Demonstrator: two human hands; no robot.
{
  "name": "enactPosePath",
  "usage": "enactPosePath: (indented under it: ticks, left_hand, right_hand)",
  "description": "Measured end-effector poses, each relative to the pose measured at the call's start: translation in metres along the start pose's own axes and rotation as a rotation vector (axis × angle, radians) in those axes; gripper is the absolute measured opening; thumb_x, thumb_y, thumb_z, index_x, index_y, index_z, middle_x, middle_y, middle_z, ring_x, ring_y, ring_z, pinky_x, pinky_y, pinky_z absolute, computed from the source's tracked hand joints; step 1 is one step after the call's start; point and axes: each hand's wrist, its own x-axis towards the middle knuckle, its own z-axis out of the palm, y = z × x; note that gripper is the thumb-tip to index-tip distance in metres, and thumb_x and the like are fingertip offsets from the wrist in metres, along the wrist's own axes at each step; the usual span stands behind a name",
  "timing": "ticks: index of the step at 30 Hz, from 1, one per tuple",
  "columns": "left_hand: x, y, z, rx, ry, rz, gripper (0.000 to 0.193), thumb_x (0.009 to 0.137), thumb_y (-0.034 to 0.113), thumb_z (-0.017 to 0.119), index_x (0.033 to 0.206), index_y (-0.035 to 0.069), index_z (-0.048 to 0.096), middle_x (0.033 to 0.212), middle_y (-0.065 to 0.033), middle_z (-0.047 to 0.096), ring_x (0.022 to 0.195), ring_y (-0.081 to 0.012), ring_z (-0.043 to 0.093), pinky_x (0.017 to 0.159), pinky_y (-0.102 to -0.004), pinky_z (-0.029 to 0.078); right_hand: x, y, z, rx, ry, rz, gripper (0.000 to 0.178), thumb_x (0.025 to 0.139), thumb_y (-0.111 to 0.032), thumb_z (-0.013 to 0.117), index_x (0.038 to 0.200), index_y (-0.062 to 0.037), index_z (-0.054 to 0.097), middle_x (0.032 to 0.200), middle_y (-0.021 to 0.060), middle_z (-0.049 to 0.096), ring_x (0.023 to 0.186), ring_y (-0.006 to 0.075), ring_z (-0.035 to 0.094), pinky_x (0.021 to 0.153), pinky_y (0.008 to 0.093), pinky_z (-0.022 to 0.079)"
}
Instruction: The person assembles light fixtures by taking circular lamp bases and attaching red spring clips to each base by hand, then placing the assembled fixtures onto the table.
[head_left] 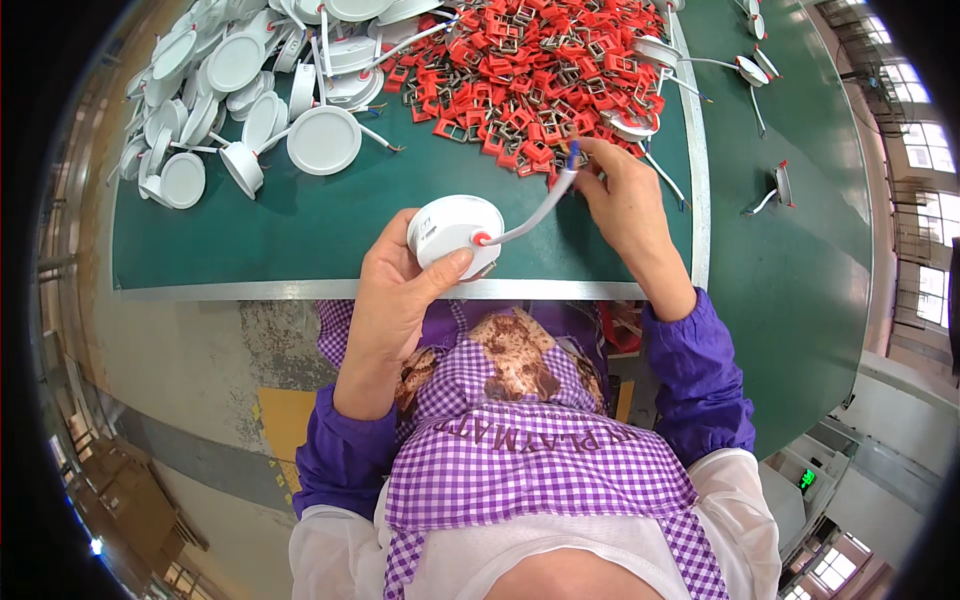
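My left hand grips a round white downlight above the table's near edge, its thumb across the face and its fingers around the rim. A white cable leaves the lamp through a red grommet and curves up to a blue wire end. A small metal piece shows at the lamp's lower rim, by my thumb. My right hand is at the near edge of a pile of red clips, fingers curled beside the blue wire end. What its fingertips hold is not clear.
Many white downlights with cables lie heaped at the far left of the green table. More lamps lie beside the clips. A pale metal strip divides the table from a green surface at right, where several lamps stand.
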Motion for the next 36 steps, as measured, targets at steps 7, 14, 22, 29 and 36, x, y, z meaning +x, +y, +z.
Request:
enactPosePath:
  ticks: [7,14,22,29,36]
  left_hand:
    - [0.002,0.001,0.004,0.175,-0.011,0.029,0.033,0.085,-0.003,0.069,0.114,-0.002,0.053,0.109,-0.0104,0.065,0.095,-0.0164,0.066,0.085,-0.0304,0.055]
    - [0.009,-0.008,0.016,-0.052,-0.071,-0.076,0.035,0.093,0.008,0.062,0.124,0.003,0.047,0.110,-0.0110,0.065,0.094,-0.0192,0.068,0.077,-0.0385,0.062]
    - [0.019,-0.022,0.021,0.236,0.019,0.040,0.031,0.086,0.001,0.070,0.113,0.000,0.054,0.105,-0.0082,0.066,0.090,-0.0119,0.067,0.070,-0.0252,0.059]
    - [0.019,-0.022,0.024,0.393,0.040,0.110,0.033,0.087,0.001,0.070,0.115,-0.002,0.054,0.104,-0.0080,0.065,0.091,-0.0114,0.065,0.077,-0.0243,0.055]
    - [0.019,-0.025,0.023,0.522,-0.001,0.247,0.033,0.088,0.002,0.069,0.117,-0.002,0.056,0.104,-0.0054,0.064,0.094,-0.0094,0.061,0.081,-0.0243,0.052]
  right_hand:
    - [0.013,-0.003,-0.002,-0.091,-0.165,-0.028,0.032,0.073,-0.015,0.079,0.095,-0.0008,0.061,0.091,0.0158,0.062,0.082,0.0347,0.064,0.073,0.0440,0.049]
    - [0.007,-0.013,-0.016,0.091,-0.169,0.146,0.022,0.079,-0.012,0.076,0.092,0.0012,0.065,0.074,0.0119,0.067,0.064,0.0223,0.064,0.058,0.0333,0.048]
    - [-0.019,-0.051,-0.022,0.291,-0.203,0.033,0.012,0.082,-0.006,0.071,0.089,0.0015,0.066,0.071,0.0127,0.066,0.058,0.0190,0.065,0.054,0.0291,0.049]
    - [-0.040,-0.060,-0.019,0.222,-0.057,-0.138,0.012,0.083,-0.003,0.069,0.094,-0.0003,0.066,0.081,0.0152,0.065,0.071,0.0301,0.066,0.062,0.0373,0.052]
    - [-0.047,-0.061,-0.009,0.240,0.042,-0.133,0.013,0.081,0.000,0.070,0.094,-0.0017,0.066,0.077,0.0132,0.065,0.068,0.0280,0.065,0.059,0.0343,0.051]
